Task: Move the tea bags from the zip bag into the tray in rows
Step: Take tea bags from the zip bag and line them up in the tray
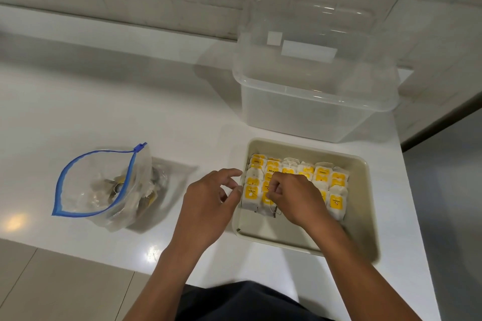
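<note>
A beige tray point(362, 206) on the white counter holds several tea bags point(336, 200) with yellow tags, laid in rows. My right hand point(294, 195) reaches into the tray, its fingers curled and pinching a tea bag point(267, 198) in the second column from the left. My left hand point(211, 203) hovers at the tray's left rim, fingers loosely bent, fingertips near the leftmost tea bags; I cannot tell if it touches them. To the left lies the clear zip bag point(104, 185) with a blue seal, its mouth open and a few tea bags inside.
A large clear plastic box point(313, 101) with its lid propped up stands just behind the tray. The counter's right edge point(414, 190) runs close past the tray. A tiled wall rises behind the counter.
</note>
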{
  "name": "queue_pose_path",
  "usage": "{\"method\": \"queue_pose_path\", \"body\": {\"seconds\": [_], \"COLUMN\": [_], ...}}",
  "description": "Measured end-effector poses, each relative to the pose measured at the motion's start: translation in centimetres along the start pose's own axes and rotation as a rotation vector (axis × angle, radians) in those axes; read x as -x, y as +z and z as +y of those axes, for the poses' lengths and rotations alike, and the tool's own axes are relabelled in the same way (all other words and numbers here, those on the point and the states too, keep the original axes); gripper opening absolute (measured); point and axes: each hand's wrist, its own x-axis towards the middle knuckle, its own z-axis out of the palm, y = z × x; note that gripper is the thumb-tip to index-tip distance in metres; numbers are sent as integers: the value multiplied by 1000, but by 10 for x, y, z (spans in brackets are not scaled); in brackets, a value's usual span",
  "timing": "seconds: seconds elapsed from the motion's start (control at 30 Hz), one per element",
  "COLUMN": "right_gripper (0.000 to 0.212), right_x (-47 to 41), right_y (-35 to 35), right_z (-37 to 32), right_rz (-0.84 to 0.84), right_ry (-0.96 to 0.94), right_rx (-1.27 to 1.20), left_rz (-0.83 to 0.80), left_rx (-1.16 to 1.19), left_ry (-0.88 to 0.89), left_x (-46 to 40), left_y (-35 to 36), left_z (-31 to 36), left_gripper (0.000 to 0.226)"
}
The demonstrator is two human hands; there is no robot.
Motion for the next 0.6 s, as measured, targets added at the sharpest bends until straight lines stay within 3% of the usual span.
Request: {"method": "queue_pose_path", "body": {"seconds": [0.47, 0.6], "right_gripper": [9, 20], "right_x": [-1, 2], "right_y": [-2, -4], "right_z": [-4, -5], "right_rz": [24, 90], "right_ry": [24, 53], "right_rx": [46, 59], "left_rz": [-17, -14], "left_rx": [12, 14], "left_ry": [5, 5], "left_x": [1, 3], "left_y": [-2, -2], "left_z": [3, 4], "left_gripper": [24, 23]}}
